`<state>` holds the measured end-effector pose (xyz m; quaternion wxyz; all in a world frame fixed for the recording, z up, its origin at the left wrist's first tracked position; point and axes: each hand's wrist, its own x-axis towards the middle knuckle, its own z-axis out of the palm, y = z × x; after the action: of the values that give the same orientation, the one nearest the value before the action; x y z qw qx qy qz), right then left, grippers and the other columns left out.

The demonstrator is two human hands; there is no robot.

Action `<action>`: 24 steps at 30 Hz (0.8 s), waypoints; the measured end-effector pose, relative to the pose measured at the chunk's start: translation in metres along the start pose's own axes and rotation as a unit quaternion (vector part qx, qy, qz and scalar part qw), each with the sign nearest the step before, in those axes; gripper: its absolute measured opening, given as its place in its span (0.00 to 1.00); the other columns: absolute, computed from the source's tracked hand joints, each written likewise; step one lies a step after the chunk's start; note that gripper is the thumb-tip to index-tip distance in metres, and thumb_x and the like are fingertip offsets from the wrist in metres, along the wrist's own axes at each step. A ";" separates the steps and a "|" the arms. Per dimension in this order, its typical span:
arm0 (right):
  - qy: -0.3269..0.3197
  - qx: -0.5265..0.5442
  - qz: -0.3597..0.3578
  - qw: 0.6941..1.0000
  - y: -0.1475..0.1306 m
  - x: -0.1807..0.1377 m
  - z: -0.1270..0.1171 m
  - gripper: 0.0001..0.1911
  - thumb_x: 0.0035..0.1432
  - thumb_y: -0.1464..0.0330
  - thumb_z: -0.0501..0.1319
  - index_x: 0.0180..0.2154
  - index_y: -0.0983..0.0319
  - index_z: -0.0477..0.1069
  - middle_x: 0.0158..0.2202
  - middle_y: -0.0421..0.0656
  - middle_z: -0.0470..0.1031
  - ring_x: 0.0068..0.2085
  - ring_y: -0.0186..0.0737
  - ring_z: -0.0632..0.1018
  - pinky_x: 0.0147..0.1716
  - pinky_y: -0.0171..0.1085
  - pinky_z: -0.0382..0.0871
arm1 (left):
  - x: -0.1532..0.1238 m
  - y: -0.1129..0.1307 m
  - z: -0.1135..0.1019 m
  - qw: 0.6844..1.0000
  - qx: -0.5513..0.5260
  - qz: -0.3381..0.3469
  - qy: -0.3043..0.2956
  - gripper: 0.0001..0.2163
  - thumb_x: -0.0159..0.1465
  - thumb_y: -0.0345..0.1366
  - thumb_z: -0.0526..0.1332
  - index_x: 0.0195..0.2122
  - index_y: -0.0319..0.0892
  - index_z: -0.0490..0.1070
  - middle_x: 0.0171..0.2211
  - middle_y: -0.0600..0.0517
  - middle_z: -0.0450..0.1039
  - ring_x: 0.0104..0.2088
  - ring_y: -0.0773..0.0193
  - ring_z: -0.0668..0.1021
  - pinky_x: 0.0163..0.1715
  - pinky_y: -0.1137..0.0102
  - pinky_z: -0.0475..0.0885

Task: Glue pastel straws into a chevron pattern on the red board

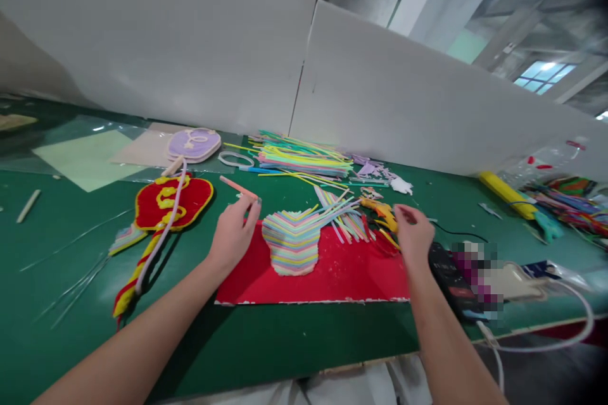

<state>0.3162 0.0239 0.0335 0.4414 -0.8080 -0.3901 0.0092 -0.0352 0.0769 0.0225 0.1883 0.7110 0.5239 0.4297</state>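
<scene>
Head view: one pink stick [235, 186] in pinched left hand [235, 229]; one curled right hand [414, 234], hold unclear

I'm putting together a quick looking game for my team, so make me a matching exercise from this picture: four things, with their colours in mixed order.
Column one:
1. Mat
2. Scalloped piece on the mat
3. Stick by the left hand
4. Partition behind the table

Column two:
A. Pastel stripes
B. Pale grey
C. Coral orange
D. Red

Pairs: 1-D, 2-A, 3-C, 4-B.
</scene>
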 end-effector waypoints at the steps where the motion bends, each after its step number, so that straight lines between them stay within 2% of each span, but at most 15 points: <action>1: 0.013 -0.030 0.005 0.999 0.007 0.013 -0.001 0.30 0.56 0.51 0.53 0.46 0.70 0.72 0.47 0.59 0.74 0.46 0.52 0.74 0.50 0.50 0.64 | 0.003 -0.004 -0.001 1.000 -0.002 -0.011 0.012 0.12 0.66 0.40 0.51 0.26 0.44 0.63 0.22 0.56 0.66 0.24 0.65 0.69 0.27 0.71 0.61; 4: -0.028 -0.114 0.036 0.992 0.025 0.037 0.003 0.25 0.53 0.52 0.58 0.39 0.69 0.74 0.42 0.61 0.75 0.47 0.58 0.74 0.49 0.52 0.63 | 0.010 -0.017 -0.002 0.998 -0.004 -0.038 0.055 0.11 0.65 0.39 0.52 0.27 0.43 0.65 0.24 0.55 0.69 0.26 0.65 0.71 0.28 0.72 0.63; 6: -0.082 -0.157 0.060 0.982 0.033 0.042 0.009 0.21 0.50 0.54 0.61 0.33 0.67 0.74 0.36 0.59 0.76 0.44 0.59 0.76 0.45 0.50 0.66 | 0.014 -0.027 -0.001 0.996 -0.004 -0.051 0.080 0.08 0.64 0.38 0.54 0.30 0.43 0.66 0.27 0.54 0.71 0.31 0.63 0.74 0.32 0.71 0.66; 8: -0.116 -0.188 0.073 0.973 0.038 0.041 0.018 0.20 0.52 0.54 0.60 0.31 0.66 0.74 0.35 0.58 0.77 0.43 0.58 0.77 0.44 0.49 0.67 | 0.017 -0.036 0.000 0.994 -0.001 -0.057 0.093 0.04 0.61 0.36 0.57 0.35 0.42 0.67 0.31 0.52 0.72 0.34 0.61 0.76 0.36 0.69 0.69; 10: -0.121 -0.210 0.075 0.967 0.041 0.037 0.024 0.20 0.56 0.55 0.57 0.34 0.67 0.73 0.38 0.60 0.77 0.46 0.58 0.77 0.45 0.48 0.66 | 0.019 -0.042 0.002 0.994 0.004 -0.052 0.097 0.11 0.59 0.34 0.59 0.43 0.40 0.67 0.37 0.49 0.73 0.38 0.59 0.76 0.39 0.66 0.70; 13: -0.096 -0.225 0.079 0.967 0.038 0.029 0.027 0.22 0.60 0.57 0.52 0.40 0.70 0.72 0.43 0.64 0.74 0.49 0.59 0.75 0.45 0.50 0.66 | 0.018 -0.045 0.004 0.994 0.035 -0.020 0.097 0.17 0.59 0.32 0.59 0.51 0.40 0.65 0.45 0.45 0.71 0.43 0.56 0.75 0.45 0.61 0.69; 18: -0.011 -0.205 0.097 0.974 0.024 0.028 0.011 0.25 0.63 0.58 0.46 0.48 0.73 0.65 0.44 0.69 0.72 0.46 0.63 0.76 0.41 0.53 0.67 | 0.011 -0.039 0.007 0.995 0.078 0.049 0.047 0.11 0.64 0.35 0.56 0.47 0.42 0.68 0.45 0.45 0.71 0.48 0.53 0.73 0.49 0.58 0.68; 21: 0.020 -0.166 0.075 0.983 0.009 0.027 0.003 0.25 0.64 0.57 0.45 0.52 0.69 0.60 0.40 0.61 0.75 0.41 0.56 0.78 0.39 0.49 0.68 | 0.007 -0.033 0.010 0.994 0.080 0.070 -0.010 0.09 0.65 0.36 0.55 0.44 0.42 0.70 0.44 0.47 0.74 0.47 0.54 0.74 0.49 0.59 0.67; 24: 0.043 -0.074 -0.021 0.996 -0.005 0.016 0.010 0.25 0.64 0.55 0.44 0.54 0.65 0.58 0.38 0.53 0.76 0.37 0.50 0.78 0.37 0.44 0.68 | 0.005 -0.024 0.011 0.990 0.076 0.088 -0.084 0.09 0.66 0.37 0.54 0.43 0.43 0.71 0.43 0.49 0.76 0.47 0.56 0.75 0.49 0.63 0.67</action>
<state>0.3207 0.0428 0.0362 0.3967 -0.8298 -0.3872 -0.0637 -0.0395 0.0930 0.0013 0.1384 0.8000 0.4725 0.3428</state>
